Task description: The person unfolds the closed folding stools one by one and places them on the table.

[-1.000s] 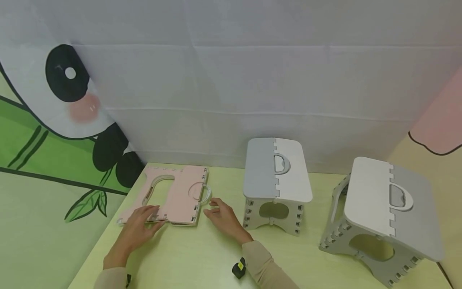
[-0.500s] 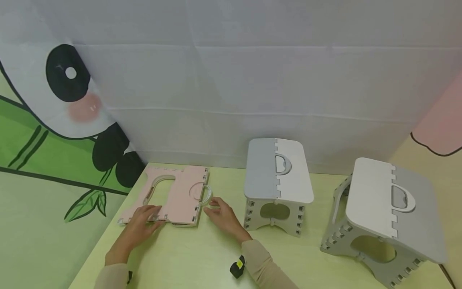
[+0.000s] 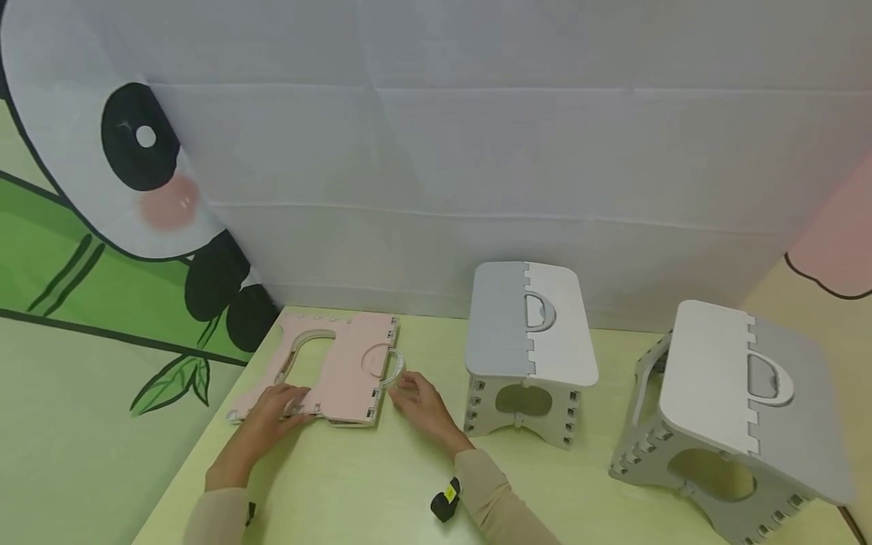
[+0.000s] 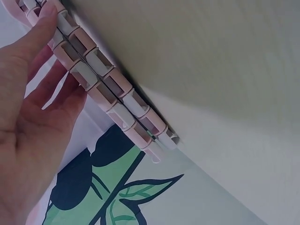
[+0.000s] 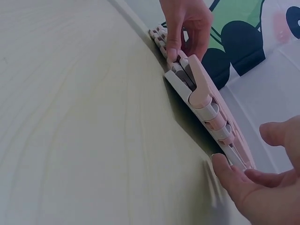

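Note:
A pink folding stool (image 3: 347, 371), folded flat, lies at the left of the table with its handle (image 3: 393, 369) pointing right. My left hand (image 3: 262, 428) grips its near edge, the fingers over the upper side and the thumb (image 4: 44, 18) against the hinged edge. In the left wrist view, pink and white hinge knuckles (image 4: 101, 75) run along this edge. My right hand (image 3: 424, 409) is by the handle with its fingers loosely bent and the thumb apart from them. In the right wrist view, its fingertips (image 5: 219, 161) are near the stool's corner; whether they touch is unclear.
Two grey-and-white folding stools stand unfolded to the right, one at mid-table (image 3: 527, 325) and one near the right edge (image 3: 742, 401). A pale wall cloth (image 3: 436, 174) hangs behind the table (image 3: 368, 484). A cartoon panda cloth (image 3: 157, 189) covers the left side.
The head view has shifted slightly, moving the scene a little to the right. My right fingers have come slightly closer to the handle. My left hand keeps its hold on the folded stool.

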A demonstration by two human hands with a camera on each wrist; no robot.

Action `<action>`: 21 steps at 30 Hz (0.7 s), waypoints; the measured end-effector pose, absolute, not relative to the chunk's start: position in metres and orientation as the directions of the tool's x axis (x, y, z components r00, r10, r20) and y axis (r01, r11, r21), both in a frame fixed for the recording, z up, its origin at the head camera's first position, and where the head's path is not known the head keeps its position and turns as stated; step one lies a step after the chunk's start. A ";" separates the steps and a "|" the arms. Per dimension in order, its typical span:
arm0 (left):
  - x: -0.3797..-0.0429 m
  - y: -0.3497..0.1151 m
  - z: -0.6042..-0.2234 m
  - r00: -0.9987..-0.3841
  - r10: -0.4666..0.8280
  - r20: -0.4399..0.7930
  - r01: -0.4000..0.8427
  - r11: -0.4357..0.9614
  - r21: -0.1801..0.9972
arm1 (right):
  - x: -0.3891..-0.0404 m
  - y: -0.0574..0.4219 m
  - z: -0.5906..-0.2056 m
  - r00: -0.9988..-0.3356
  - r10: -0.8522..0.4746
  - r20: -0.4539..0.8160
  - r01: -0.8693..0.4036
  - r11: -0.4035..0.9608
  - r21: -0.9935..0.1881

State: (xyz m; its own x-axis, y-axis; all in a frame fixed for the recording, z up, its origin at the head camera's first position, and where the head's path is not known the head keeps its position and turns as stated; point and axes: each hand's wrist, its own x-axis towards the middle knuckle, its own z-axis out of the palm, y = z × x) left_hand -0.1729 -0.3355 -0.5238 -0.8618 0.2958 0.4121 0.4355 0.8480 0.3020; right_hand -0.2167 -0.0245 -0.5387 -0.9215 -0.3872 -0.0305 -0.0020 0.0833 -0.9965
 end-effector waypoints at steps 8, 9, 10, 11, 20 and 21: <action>-0.172 -0.336 -0.517 -0.914 0.257 0.314 0.366 0.858 0.362 | -0.219 -0.031 -0.536 -0.940 -0.329 -0.095 0.097 0.010 -0.995; -0.172 -0.336 -0.516 -0.919 0.252 0.302 0.356 0.859 0.368 | -0.219 -0.032 -0.536 -0.940 -0.325 -0.104 0.105 0.014 -0.994; -0.172 -0.335 -0.516 -0.921 0.251 0.299 0.354 0.859 0.369 | -0.220 -0.033 -0.537 -0.940 -0.323 -0.108 0.110 0.014 -0.994; -0.171 -0.335 -0.515 -0.920 0.250 0.301 0.354 0.861 0.366 | -0.221 -0.033 -0.537 -0.941 -0.322 -0.107 0.108 0.014 -0.994; -0.172 -0.335 -0.515 -0.925 0.237 0.296 0.341 0.863 0.374 | -0.226 -0.039 -0.539 -0.947 -0.303 -0.110 0.117 -0.003 -0.993; -0.173 -0.335 -0.516 -0.926 0.235 0.295 0.339 0.862 0.377 | -0.226 -0.039 -0.538 -0.948 -0.299 -0.112 0.120 -0.008 -0.993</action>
